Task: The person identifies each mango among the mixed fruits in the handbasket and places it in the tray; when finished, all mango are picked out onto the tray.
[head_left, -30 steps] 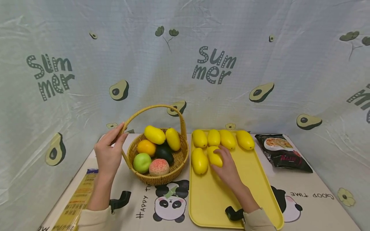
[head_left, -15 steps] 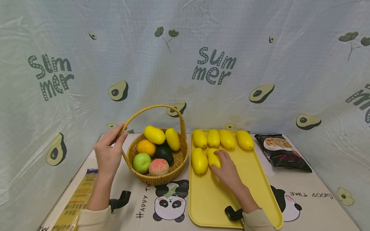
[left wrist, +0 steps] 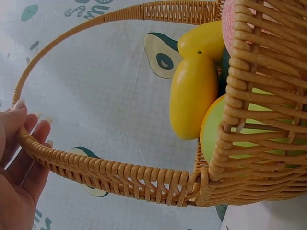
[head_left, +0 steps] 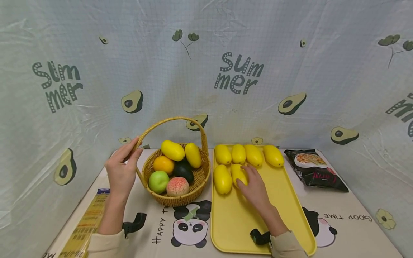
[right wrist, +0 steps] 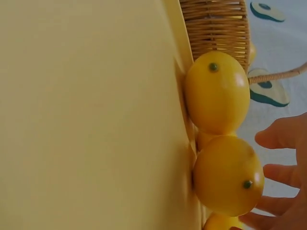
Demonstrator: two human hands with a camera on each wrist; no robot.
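My left hand (head_left: 121, 172) holds the side of the wicker basket's handle (left wrist: 110, 172), thumb on one side and fingers on the other. Inside the basket (head_left: 193, 195) lie two yellow mangoes (head_left: 172, 150), an orange (head_left: 163, 165), a green apple (head_left: 158, 182), a peach (head_left: 177, 186) and a dark green fruit (head_left: 183, 171). My right hand (head_left: 255, 186) is at a yellow mango (right wrist: 228, 175) in the tray's second row. Its fingers are spread beside that mango, with thumb and fingers apart in the right wrist view. Another mango (head_left: 222, 179) lies just left of it.
The yellow tray (head_left: 258, 222) stands right of the basket, with several mangoes (head_left: 238, 154) along its back edge. A black food packet (head_left: 314, 170) lies beyond its right side. A yellow packet (head_left: 84, 225) lies at the left table edge. A printed curtain (head_left: 161, 71) hangs behind.
The mango at my right hand has shifted slightly, forward then back a little, and my right thumb has moved a little with it. My left hand and the basket have stayed put.
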